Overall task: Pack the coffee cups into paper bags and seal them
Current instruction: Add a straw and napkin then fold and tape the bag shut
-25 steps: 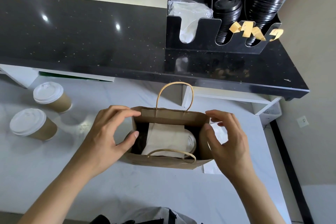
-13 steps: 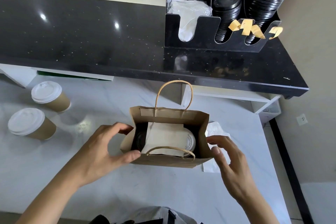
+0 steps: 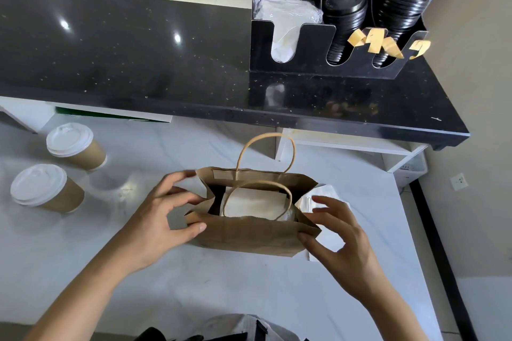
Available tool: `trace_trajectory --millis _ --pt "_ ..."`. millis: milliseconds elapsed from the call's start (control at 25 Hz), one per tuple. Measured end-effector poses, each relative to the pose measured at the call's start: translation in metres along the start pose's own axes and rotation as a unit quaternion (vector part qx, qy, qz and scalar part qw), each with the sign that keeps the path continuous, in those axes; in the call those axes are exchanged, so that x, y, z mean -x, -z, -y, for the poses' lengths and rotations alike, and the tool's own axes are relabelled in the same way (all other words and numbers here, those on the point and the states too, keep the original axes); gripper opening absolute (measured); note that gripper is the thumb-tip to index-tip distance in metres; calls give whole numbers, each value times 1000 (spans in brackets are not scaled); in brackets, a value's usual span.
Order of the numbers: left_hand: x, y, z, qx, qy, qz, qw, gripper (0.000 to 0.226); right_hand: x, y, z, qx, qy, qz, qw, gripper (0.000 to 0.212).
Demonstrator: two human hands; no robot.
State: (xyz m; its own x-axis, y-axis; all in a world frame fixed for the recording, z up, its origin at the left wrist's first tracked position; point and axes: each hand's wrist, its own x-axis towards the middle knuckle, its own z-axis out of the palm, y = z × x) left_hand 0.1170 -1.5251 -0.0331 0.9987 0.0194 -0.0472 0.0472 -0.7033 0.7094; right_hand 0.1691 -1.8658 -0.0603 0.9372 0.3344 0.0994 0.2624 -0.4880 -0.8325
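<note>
Now | one paper bag (image 3: 249, 232) pinched by left hand (image 3: 155, 219), right hand (image 3: 340, 241) | two lidded cups (image 3: 47, 188) outside

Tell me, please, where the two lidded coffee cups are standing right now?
In the head view, both lidded coffee cups stand at the far left of the white counter, left of the paper bag and beyond the left hand.

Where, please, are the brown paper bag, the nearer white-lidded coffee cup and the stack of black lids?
Brown paper bag (image 3: 249, 235): head view, front panel.
Nearer white-lidded coffee cup (image 3: 38, 184): head view, white lid.
Stack of black lids (image 3: 345, 12): head view, upper part of the left stack.
</note>
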Motion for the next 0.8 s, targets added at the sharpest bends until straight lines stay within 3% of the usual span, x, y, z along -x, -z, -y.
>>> trace_trajectory --millis 320,600,800 --pt "-11 6 0 12 19 14 1000 32 -16 14 9 5 -42 80 996 40" --pt "-11 2 3 67 48 -16 996 45 -18 4 2 -64 -64 5 996 29" --pt "-12 1 0 41 16 -7 999 70 -21 -1 0 -99 -79 -16 992 43"
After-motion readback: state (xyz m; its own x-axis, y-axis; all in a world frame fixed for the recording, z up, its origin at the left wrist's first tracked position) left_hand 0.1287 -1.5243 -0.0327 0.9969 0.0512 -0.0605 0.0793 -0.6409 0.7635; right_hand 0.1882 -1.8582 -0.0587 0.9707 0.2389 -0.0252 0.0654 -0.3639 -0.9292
